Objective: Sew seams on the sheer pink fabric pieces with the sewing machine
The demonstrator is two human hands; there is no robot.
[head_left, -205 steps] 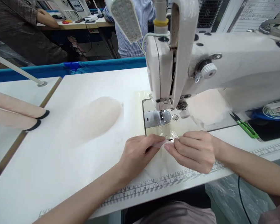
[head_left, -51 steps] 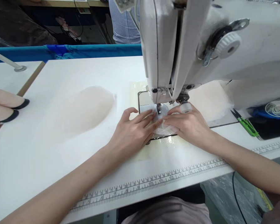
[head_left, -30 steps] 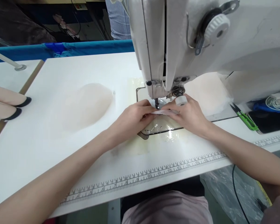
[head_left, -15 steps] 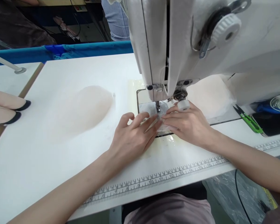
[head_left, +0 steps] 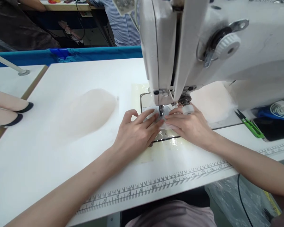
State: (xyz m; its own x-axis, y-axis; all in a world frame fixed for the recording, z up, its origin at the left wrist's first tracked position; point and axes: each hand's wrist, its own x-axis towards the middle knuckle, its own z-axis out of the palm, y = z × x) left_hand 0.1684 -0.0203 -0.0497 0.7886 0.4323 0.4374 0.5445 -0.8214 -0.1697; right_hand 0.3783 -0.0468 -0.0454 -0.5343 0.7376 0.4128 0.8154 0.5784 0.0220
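Note:
A small piece of sheer white fabric (head_left: 167, 126) lies on the metal plate under the presser foot (head_left: 161, 111) of a sewing machine (head_left: 165, 47). My left hand (head_left: 139, 130) rests on the fabric's left side, fingers spread and slightly bent, fingertips close to the foot. On the other side, my right hand (head_left: 190, 126) has its fingers together, with the fabric's edge between thumb and fingertips. Part of the right fingers is hidden behind a white round knob (head_left: 187, 109). Both hands nearly meet in front of the needle.
Pale sheer pieces lie left (head_left: 94, 110) and under the machine arm (head_left: 213, 101). Green thread snips (head_left: 252, 127) sit beside a black phone-like slab (head_left: 274, 127) at right. A printed ruler (head_left: 153, 186) runs along the front edge. Two beige rolls with black ends (head_left: 9, 107) lie left.
The view has shifted slightly, so the machine appears a little lower and further right. Both hands stay at the presser foot, and the left fingers have shifted slightly on the fabric.

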